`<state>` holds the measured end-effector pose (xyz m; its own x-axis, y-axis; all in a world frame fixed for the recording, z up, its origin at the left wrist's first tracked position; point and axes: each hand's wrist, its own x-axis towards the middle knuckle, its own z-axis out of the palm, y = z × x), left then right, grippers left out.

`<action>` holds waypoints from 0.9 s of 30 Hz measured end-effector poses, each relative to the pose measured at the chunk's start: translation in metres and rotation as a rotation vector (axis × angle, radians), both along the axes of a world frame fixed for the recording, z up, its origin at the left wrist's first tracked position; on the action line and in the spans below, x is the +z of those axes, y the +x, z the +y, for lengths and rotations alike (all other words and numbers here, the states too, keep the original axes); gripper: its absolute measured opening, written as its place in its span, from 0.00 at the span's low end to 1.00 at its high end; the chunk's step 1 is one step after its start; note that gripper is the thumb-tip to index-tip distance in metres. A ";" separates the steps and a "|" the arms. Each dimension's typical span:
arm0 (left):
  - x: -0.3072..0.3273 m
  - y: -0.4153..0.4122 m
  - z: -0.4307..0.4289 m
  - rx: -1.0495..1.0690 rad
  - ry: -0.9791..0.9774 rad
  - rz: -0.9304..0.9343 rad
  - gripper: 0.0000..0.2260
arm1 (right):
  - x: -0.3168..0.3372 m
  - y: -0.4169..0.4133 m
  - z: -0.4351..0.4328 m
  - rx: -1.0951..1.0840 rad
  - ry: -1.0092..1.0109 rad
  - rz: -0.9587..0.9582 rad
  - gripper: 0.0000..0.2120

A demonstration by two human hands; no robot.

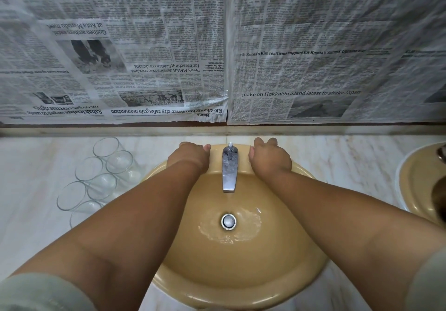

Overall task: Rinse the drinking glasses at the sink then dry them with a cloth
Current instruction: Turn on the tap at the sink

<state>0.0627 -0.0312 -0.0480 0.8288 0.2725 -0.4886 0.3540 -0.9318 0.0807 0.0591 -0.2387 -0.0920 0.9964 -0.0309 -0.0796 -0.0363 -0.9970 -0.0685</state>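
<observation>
Forearms [135,226] span sink [217,296] | L hand [190,157], R hand [270,158] on rim flanking tap [229,170], grip unclear | glasses [101,185] left.

Washroom, tan basin [241,295], chrome tap [229,169], marble counter [31,166]

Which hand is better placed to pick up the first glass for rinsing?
The left hand, probably. The glasses stand on the counter left of the sink, on that hand's side. The right hand rests beyond the running tap, farther away.
</observation>
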 end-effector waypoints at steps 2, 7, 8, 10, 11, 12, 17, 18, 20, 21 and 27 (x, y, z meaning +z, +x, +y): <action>0.004 -0.001 -0.001 -0.025 0.013 0.013 0.23 | 0.001 -0.001 -0.010 0.110 -0.013 0.002 0.15; 0.002 -0.003 0.001 -0.089 0.037 0.002 0.24 | -0.002 -0.001 -0.028 0.243 0.062 -0.012 0.13; 0.000 -0.003 0.002 -0.092 0.029 -0.005 0.25 | -0.003 0.000 -0.028 0.246 0.077 -0.014 0.12; -0.002 -0.005 0.005 -0.041 -0.035 -0.038 0.26 | -0.002 0.000 -0.029 0.254 0.095 -0.006 0.12; -0.004 -0.007 0.006 0.003 -0.076 -0.062 0.27 | -0.001 0.001 -0.030 0.258 0.096 0.007 0.12; -0.005 -0.010 0.007 0.056 -0.108 -0.079 0.28 | 0.000 0.001 -0.031 0.265 0.095 0.021 0.12; -0.008 -0.023 0.011 0.186 -0.180 -0.100 0.35 | 0.006 0.003 -0.034 0.330 0.095 0.100 0.14; -0.009 -0.024 0.012 0.180 -0.184 -0.101 0.34 | 0.008 0.004 -0.035 0.343 0.095 0.114 0.15; -0.009 -0.028 0.013 0.178 -0.204 -0.093 0.34 | 0.011 0.004 -0.034 0.351 0.098 0.142 0.16; -0.008 -0.031 0.013 0.179 -0.214 -0.092 0.34 | 0.012 0.004 -0.033 0.349 0.100 0.155 0.17; 0.000 -0.055 0.020 0.166 -0.213 -0.103 0.34 | 0.020 -0.001 -0.029 0.328 0.068 0.230 0.25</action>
